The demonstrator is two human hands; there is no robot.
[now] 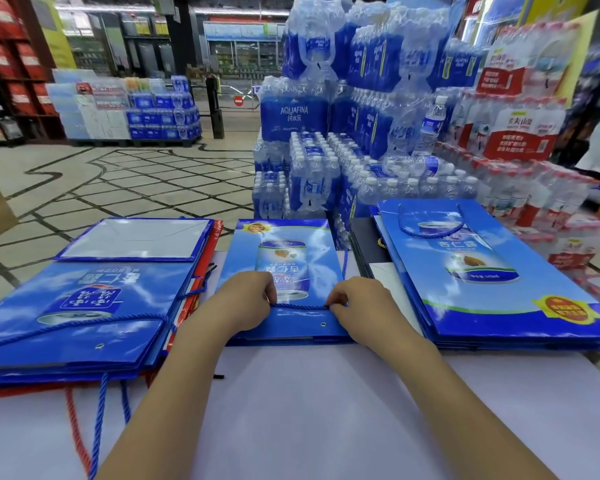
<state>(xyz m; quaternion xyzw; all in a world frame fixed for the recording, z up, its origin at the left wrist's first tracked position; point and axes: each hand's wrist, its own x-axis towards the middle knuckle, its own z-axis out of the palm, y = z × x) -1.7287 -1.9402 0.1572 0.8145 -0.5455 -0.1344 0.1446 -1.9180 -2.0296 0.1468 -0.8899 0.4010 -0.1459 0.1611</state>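
Observation:
A flat blue paper gift bag point(284, 258) with a printed can lies in the middle of the pale table point(309, 403). Its blue rope handle point(300, 307) runs taut across the bag's near edge, between my two hands. My left hand point(246, 299) pinches the rope's left end with curled fingers. The rope's right end is pinched by my right hand point(357, 303), just above a metal eyelet point(323, 324) in the bag.
A stack of flat blue and red bags point(84, 306) lies at the left, ropes hanging over the table edge. Another blue bag stack point(492, 271) lies at the right. Shrink-wrapped water bottle packs point(343, 116) rise beyond the table. Tiled shop floor point(118, 181) spreads at far left.

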